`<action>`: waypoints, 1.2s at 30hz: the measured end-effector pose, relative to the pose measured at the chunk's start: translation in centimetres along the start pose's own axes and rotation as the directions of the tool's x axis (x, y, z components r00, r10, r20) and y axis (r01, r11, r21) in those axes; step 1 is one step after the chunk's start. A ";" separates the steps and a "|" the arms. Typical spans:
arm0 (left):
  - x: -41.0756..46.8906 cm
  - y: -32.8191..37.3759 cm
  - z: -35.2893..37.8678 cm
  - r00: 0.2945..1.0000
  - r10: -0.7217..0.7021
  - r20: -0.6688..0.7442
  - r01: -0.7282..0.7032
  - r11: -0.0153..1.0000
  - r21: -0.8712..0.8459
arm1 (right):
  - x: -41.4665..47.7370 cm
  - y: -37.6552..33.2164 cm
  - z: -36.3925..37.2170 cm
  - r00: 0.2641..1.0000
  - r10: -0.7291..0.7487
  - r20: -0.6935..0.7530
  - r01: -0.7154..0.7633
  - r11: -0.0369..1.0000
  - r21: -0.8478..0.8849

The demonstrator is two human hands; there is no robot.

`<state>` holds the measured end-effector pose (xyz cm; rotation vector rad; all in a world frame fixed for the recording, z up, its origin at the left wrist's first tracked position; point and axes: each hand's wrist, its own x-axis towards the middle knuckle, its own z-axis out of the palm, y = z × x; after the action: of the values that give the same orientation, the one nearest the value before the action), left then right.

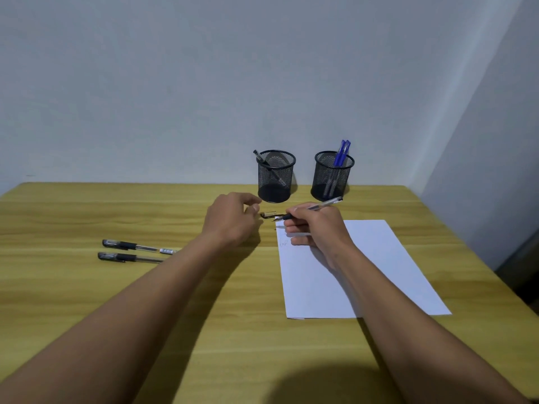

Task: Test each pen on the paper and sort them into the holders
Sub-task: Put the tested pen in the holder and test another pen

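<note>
My right hand (316,228) grips a clear pen with a black grip (323,204), uncapped. Its tip points left over the top left corner of the white paper (373,272), where faint scribbles show. The pen's cap (268,214) lies on the table just left of the tip. My left hand (233,218) hovers beside the cap with its fingers loosely curled, holding nothing. Two capped black pens (137,246) (128,257) lie side by side at the left. The left mesh holder (275,176) contains one black pen. Two blue pens stand in the right mesh holder (332,176).
The wooden table (204,330) runs to a grey wall right behind the holders. Its right edge is close to a side wall. Both forearms reach in from the near edge.
</note>
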<state>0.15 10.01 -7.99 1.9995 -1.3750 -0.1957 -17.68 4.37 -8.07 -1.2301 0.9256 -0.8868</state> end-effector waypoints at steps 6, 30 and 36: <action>-5.6 1.1 -0.7 0.964 0.103 0.245 -0.152 0.969 0.193 | -1.2 -0.8 -0.3 0.994 -0.106 0.012 0.106 0.973 -0.204; -7.6 0.9 0.3 0.910 0.033 0.413 -0.182 0.927 0.327 | -3.2 3.0 -1.2 0.984 -0.178 -0.002 0.154 0.856 -0.494; -7.7 1.2 0.2 0.909 0.022 0.416 -0.173 0.928 0.329 | -3.3 2.9 -1.5 0.981 -0.191 -0.031 0.150 0.853 -0.500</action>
<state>-4.11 16.34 -9.30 2.2653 -1.8879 -0.3512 -20.13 7.27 -10.81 -1.7530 1.1679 -0.8679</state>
